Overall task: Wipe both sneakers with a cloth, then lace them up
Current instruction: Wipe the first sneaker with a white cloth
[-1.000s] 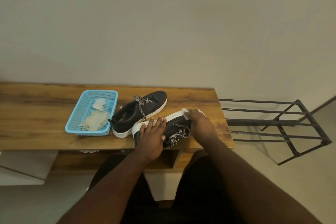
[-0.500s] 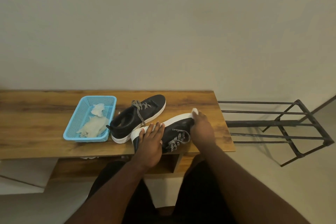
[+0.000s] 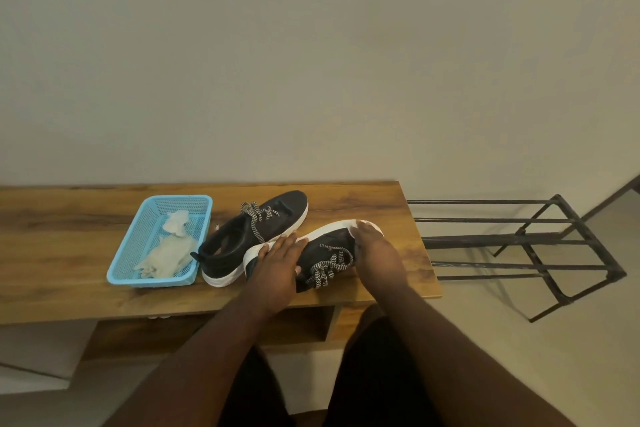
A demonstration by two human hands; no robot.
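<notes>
Near sneaker (image 3: 325, 246) lies tipped on its side at the front edge of the desk (image 3: 69, 246), just right of the second sneaker (image 3: 249, 236), white sole turned away from the person. Left hand (image 3: 277, 270) rests flat over the heel end, fingers (image 3: 284, 244) straight and spread, pinning it. Right hand (image 3: 374, 253) is at the toe, fingers curled over a bit of white cloth (image 3: 375, 227) pressed to the sole rim. Second sneaker stands upright, touching the near one's heel, loose laces (image 3: 254, 218) draped over it. Blue basket (image 3: 138, 236) left of it holds more rags. Judged: sneaker light, upper soft and yielding, rubber sole stiff; best held at heel counter or sole edge, not the collapsing upper. Laces limp, prone to snag. Cloth floppy, needs bunching under the fingertips.
</notes>
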